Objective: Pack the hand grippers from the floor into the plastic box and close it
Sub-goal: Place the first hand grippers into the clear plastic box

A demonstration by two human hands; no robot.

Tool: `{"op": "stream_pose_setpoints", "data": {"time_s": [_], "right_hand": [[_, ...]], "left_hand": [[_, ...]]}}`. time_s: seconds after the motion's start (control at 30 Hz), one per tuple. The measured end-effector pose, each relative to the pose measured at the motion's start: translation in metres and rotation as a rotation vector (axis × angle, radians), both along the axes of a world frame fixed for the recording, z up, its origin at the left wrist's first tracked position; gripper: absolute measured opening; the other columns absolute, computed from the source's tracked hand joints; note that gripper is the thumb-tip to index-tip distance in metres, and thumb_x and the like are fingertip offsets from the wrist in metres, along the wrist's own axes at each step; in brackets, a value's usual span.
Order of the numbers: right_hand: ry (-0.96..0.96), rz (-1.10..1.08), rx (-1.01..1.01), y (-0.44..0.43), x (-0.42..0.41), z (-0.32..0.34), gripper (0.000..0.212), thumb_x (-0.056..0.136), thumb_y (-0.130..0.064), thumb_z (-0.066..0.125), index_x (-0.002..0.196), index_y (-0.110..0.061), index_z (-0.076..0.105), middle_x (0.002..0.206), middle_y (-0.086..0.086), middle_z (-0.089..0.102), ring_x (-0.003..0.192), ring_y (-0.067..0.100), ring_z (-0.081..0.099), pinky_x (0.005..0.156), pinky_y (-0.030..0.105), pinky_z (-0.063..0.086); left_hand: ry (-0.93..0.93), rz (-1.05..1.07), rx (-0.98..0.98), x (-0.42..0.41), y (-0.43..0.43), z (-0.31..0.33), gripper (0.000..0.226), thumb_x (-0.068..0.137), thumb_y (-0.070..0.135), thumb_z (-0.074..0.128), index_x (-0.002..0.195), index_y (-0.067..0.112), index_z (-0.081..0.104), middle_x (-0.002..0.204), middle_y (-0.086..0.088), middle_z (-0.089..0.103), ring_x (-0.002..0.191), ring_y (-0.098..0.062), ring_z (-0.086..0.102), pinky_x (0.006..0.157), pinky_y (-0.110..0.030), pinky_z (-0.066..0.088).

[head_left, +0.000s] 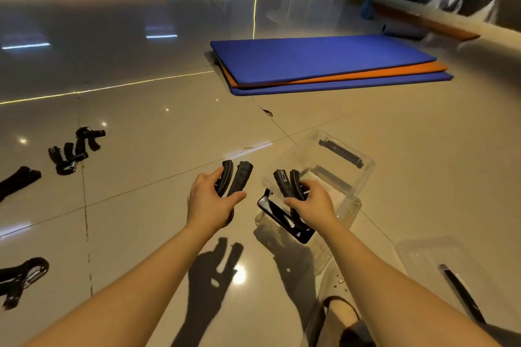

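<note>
Gripping hand gripper (pixel 239 177) in left hand (pixel 210 198) beside plastic box (pixel 366 170); holding second gripper (pixel 283 182) in right hand (pixel 313 200) over box — lower ends hidden behind palms. Loose grippers (pixel 69 151) on floor (pixel 141 177) at left — some cropped.

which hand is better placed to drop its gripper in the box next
Right. The right hand holds its hand gripper over the open plastic box at its near rim. The left hand holds the other hand gripper over the floor tiles, left of the box.
</note>
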State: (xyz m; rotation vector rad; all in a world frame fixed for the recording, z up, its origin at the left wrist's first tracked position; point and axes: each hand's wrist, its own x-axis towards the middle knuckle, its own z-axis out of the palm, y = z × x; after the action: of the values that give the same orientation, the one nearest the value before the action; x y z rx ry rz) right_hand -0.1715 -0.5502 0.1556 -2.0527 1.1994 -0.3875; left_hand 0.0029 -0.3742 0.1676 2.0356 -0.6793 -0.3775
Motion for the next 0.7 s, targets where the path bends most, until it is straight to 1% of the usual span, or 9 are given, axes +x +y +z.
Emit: {"op": "stream_pose_setpoints", "data": {"time_s": [0.07,0.13,0.17,0.27,0.33,0.43,0.53,0.6,0.7], "right_hand": [[-0.034,-0.007,0.042,-0.005,0.009,-0.006,0.064,0.081,-0.036,0.081,0.136,-0.016,0.055,0.124,-0.001,0.059,0.107,0.02,0.061,0.088,0.035,0.051],[-0.067,0.004,0.045,-0.005,0.022,-0.01,0.063,0.082,-0.036,0.078,0.136,-0.016,0.053,0.124,-0.002,0.056,0.107,0.019,0.059,0.091,0.037,0.052],[-0.067,0.026,0.03,-0.003,0.029,-0.012,0.061,0.083,-0.037,0.076,0.136,-0.016,0.053,0.124,-0.002,0.056,0.107,0.018,0.058,0.092,0.037,0.052],[-0.049,0.087,-0.008,0.003,0.041,-0.017,0.059,0.08,-0.042,0.07,0.132,-0.018,0.057,0.116,-0.005,0.055,0.106,0.017,0.057,0.092,0.038,0.053],[-0.064,0.096,0.007,0.003,0.042,-0.019,0.059,0.078,-0.043,0.07,0.13,-0.019,0.059,0.112,-0.008,0.054,0.104,0.014,0.056,0.091,0.037,0.053],[-0.072,0.126,0.05,0.0,0.035,-0.016,0.057,0.078,-0.041,0.073,0.13,-0.021,0.06,0.111,-0.009,0.055,0.101,0.011,0.057,0.089,0.032,0.052],[-0.063,0.139,0.161,-0.005,0.015,-0.014,0.052,0.079,-0.036,0.077,0.128,-0.026,0.062,0.112,-0.01,0.059,0.099,0.007,0.059,0.085,0.025,0.051],[-0.063,0.126,0.242,-0.007,0.0,-0.015,0.05,0.08,-0.033,0.079,0.126,-0.026,0.063,0.112,-0.008,0.062,0.097,0.007,0.062,0.08,0.021,0.049],[-0.044,0.092,0.299,-0.009,-0.017,-0.016,0.048,0.081,-0.031,0.079,0.125,-0.024,0.063,0.111,-0.006,0.064,0.09,0.008,0.064,0.07,0.012,0.047]], "left_hand": [[0.04,0.006,-0.002,0.0,-0.014,-0.01,0.084,0.075,0.042,0.085,0.148,0.026,0.048,0.109,0.004,0.05,0.11,-0.02,0.054,0.1,-0.042,0.047],[0.074,0.021,-0.004,0.003,-0.028,-0.016,0.083,0.076,0.04,0.086,0.147,0.025,0.048,0.112,0.003,0.051,0.107,-0.018,0.055,0.097,-0.037,0.047],[0.09,0.028,-0.004,0.006,-0.035,-0.018,0.082,0.076,0.04,0.085,0.147,0.025,0.048,0.115,0.002,0.052,0.107,-0.018,0.056,0.097,-0.037,0.048],[0.128,0.061,0.009,0.02,-0.057,-0.023,0.084,0.074,0.047,0.084,0.147,0.025,0.048,0.123,-0.002,0.056,0.107,-0.022,0.06,0.096,-0.046,0.053],[0.165,0.092,0.011,0.034,-0.072,-0.025,0.085,0.073,0.049,0.084,0.146,0.025,0.048,0.125,-0.003,0.058,0.109,-0.025,0.061,0.096,-0.05,0.053],[0.197,0.069,0.023,0.052,-0.093,-0.026,0.086,0.073,0.046,0.086,0.146,0.024,0.049,0.123,-0.005,0.06,0.105,-0.027,0.063,0.095,-0.05,0.053],[0.224,0.001,0.046,0.062,-0.111,-0.026,0.086,0.072,0.044,0.087,0.147,0.023,0.048,0.119,-0.006,0.06,0.101,-0.028,0.064,0.093,-0.051,0.054],[0.242,-0.057,0.074,0.061,-0.121,-0.027,0.086,0.074,0.039,0.087,0.148,0.022,0.046,0.122,-0.008,0.059,0.103,-0.029,0.063,0.093,-0.051,0.054],[0.253,-0.157,0.128,0.047,-0.133,-0.033,0.089,0.073,0.038,0.088,0.149,0.021,0.045,0.124,-0.009,0.058,0.105,-0.029,0.062,0.094,-0.049,0.054]]}}
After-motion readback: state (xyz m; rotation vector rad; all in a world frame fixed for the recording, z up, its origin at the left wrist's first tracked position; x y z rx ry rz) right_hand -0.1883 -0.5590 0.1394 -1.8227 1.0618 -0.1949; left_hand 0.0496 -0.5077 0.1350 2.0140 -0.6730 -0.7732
